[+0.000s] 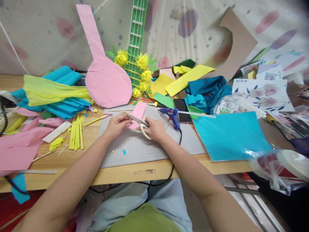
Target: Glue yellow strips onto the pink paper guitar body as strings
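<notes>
My right hand (154, 128) is closed around the white handles of a pair of scissors (143, 128). Their metal blades point left, towards my left hand (117, 125). The fingers of that hand are pinched together close to the blade tips; what they hold is too small to make out. A pink paper strip (139, 110) lies under the scissors, between both hands, partly covered by them. Beneath everything is a grey cutting mat (142, 151) with small blue and yellow scraps on it. Right of my right hand rests a blue glue gun (172, 116) with a long white glue stick.
Behind stand a pink lute-shaped cutout (108, 82) and a green stringed neck (136, 42) with yellow paper flowers (142, 61). Yellow strips (76, 132) and crepe paper (55, 90) lie left. A turquoise sheet (231, 137) and phone (181, 108) sit right; a black cable (172, 170) crosses the table edge.
</notes>
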`<state>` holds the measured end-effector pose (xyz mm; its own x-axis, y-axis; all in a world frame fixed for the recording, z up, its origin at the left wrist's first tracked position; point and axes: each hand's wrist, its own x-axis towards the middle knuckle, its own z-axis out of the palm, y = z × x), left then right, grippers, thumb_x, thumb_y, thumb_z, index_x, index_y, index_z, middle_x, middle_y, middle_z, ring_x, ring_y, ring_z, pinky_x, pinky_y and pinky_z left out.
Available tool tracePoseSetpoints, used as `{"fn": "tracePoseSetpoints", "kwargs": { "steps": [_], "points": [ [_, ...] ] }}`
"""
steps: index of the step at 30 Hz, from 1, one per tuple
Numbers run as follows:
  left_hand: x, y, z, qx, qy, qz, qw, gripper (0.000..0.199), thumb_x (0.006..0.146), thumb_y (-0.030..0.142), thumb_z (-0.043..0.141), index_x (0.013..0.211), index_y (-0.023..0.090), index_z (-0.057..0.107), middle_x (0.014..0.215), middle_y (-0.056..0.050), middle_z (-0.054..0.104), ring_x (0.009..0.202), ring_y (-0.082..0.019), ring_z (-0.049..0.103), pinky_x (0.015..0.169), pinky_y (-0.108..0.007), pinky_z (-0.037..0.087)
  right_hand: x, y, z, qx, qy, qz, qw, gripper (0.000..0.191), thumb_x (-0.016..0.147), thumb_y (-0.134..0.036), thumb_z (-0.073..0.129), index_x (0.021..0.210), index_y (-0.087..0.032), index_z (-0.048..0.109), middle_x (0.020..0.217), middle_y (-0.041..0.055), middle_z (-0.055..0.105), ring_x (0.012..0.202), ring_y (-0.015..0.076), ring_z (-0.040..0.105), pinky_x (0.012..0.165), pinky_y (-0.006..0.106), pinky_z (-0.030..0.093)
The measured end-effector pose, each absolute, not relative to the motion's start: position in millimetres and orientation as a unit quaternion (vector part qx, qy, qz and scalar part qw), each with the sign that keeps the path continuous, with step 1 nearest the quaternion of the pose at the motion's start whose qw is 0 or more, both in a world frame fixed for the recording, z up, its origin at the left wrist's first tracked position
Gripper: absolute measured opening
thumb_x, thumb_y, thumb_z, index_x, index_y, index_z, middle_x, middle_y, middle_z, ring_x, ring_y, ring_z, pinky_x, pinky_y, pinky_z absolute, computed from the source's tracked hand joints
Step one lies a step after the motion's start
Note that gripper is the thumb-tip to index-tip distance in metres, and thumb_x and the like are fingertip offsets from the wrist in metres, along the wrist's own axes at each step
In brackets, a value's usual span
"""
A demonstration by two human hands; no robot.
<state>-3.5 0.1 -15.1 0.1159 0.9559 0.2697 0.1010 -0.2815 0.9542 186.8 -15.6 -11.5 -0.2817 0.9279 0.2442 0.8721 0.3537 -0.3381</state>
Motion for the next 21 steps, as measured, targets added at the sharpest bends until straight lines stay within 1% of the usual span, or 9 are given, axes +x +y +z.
{"fn": "tracePoseSetpoints", "kwargs": {
  "steps": [4,9,12,15,21],
  "points": [
    [-3.2,-1.0,-12.7,0.625,0.423,0.502,0.423,0.018,0.065,0.032,0.067,0.073,0.016,0.069,0.078,-0.004,0.064,0.073,-0.016,0.060,0.069,-0.030,0.047,190.8,-12.7,-11.9,-0.579,-0.776,0.113,0.222,0.040,0.076,-0.059,0.045,0.086,-0.020,0.048,0.069,0.0000,0.058,0.057,0.0131,0.049,0.052,0.024,0.022],
    [-5.7,-0.6,-11.3,0.692,0.409,0.474,0.358,0.016,0.072,0.030,0.060,0.071,0.017,0.069,0.076,-0.004,0.063,0.078,-0.016,0.058,0.075,-0.030,0.045,194.5,-13.5,-7.6,-0.528,-0.811,0.114,0.223,0.040,0.074,-0.057,0.049,0.086,-0.019,0.046,0.076,0.0028,0.059,0.064,0.0145,0.050,0.054,0.024,0.026],
    [-7.0,0.6,-14.1,0.715,0.395,0.468,0.337,0.017,0.076,0.029,0.056,0.072,0.017,0.068,0.079,-0.004,0.063,0.080,-0.016,0.058,0.078,-0.031,0.044,193.9,-15.8,-5.6,-0.515,-0.825,0.100,0.211,0.040,0.074,-0.057,0.048,0.085,-0.018,0.046,0.076,0.0038,0.060,0.064,0.0146,0.050,0.054,0.024,0.026],
    [-8.1,1.6,-17.5,0.730,0.385,0.464,0.321,0.017,0.078,0.028,0.054,0.075,0.017,0.067,0.079,-0.004,0.062,0.079,-0.016,0.057,0.077,-0.030,0.044,192.4,-17.5,-5.1,-0.518,-0.827,0.088,0.198,0.041,0.075,-0.058,0.047,0.087,-0.018,0.047,0.077,0.0041,0.061,0.063,0.0143,0.051,0.054,0.024,0.024],
    [-8.7,1.8,-18.6,0.743,0.391,0.455,0.295,0.018,0.078,0.027,0.053,0.075,0.017,0.066,0.081,-0.004,0.062,0.081,-0.016,0.057,0.078,-0.030,0.044,193.0,-16.8,-7.3,-0.541,-0.819,0.065,0.178,0.044,0.075,-0.060,0.045,0.086,-0.019,0.051,0.068,0.0026,0.061,0.060,0.0147,0.052,0.053,0.024,0.020]
  ]
}}
